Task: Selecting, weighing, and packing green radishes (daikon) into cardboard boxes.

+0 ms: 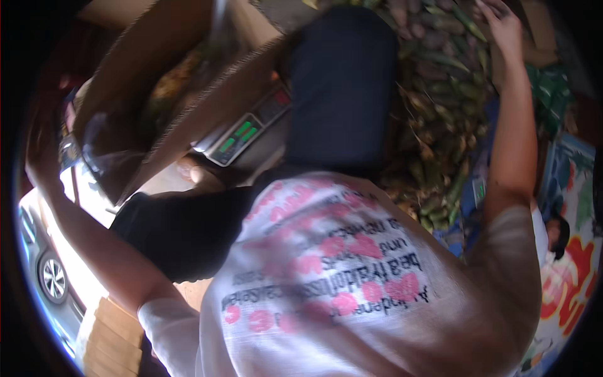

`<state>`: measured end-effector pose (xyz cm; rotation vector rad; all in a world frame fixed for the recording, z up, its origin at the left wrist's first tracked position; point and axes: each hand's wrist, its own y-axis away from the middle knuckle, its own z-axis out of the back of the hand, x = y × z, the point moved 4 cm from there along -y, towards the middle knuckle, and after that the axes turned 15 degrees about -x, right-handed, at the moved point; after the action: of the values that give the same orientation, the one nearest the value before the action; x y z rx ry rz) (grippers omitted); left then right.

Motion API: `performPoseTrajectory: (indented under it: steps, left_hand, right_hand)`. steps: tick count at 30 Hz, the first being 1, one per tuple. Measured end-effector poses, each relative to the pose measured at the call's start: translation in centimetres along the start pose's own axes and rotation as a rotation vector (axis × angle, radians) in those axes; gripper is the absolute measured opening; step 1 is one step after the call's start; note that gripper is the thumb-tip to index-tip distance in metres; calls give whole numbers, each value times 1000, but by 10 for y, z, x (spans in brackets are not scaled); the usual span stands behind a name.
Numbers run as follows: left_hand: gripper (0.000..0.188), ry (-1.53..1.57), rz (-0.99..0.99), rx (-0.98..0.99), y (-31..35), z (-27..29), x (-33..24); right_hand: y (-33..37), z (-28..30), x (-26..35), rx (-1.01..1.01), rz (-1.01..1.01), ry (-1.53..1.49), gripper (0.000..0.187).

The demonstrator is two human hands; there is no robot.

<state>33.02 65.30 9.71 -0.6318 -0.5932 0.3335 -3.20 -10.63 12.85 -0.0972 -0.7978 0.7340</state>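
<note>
My right hand [504,25] is at the upper edge, over the far right of a large heap of elongated green, brown and purplish produce [440,94]. Its fingers look bent together; whatever they hold, if anything, is cut off by the edge. My left arm reaches out to the far left, and the left hand [41,147] is beside the outer side of a big cardboard box [204,94]. Shadow and blur hide its fingers. The box stands open, with clear plastic [107,144] and blurred brownish contents [173,85] inside.
A digital scale [235,139] with a green-lit display lies between the box and my dark-clothed knee [342,88]. Flattened cardboard [113,339] lies at lower left, near a parked car [53,276]. Green plastic [553,94] and a colourful printed sheet [571,251] are at right.
</note>
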Motion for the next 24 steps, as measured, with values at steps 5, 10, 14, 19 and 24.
performPoseTrajectory:
  steps: [5, 10, 14, 19, 24]
  left_hand:
    - [35, 292, 936, -53, -60, -10, -74]
    - [42, 173, 903, -29, -66, 7, -97]
    - [42, 212, 975, -47, -59, 19, -92]
    - [37, 455, 1123, -162, -46, 10, -76]
    - [29, 422, 958, -180, -57, 5, -62]
  right_hand:
    - [28, -52, 134, 83, 383, -330, 34]
    - [139, -211, 318, 827, 806, -221, 37]
    - [233, -377, 337, 1178, 1066, 54, 73]
    - [296, -446, 326, 1236, 1198, 275, 81]
    - [284, -432, 334, 1180, 1445, 244, 84]
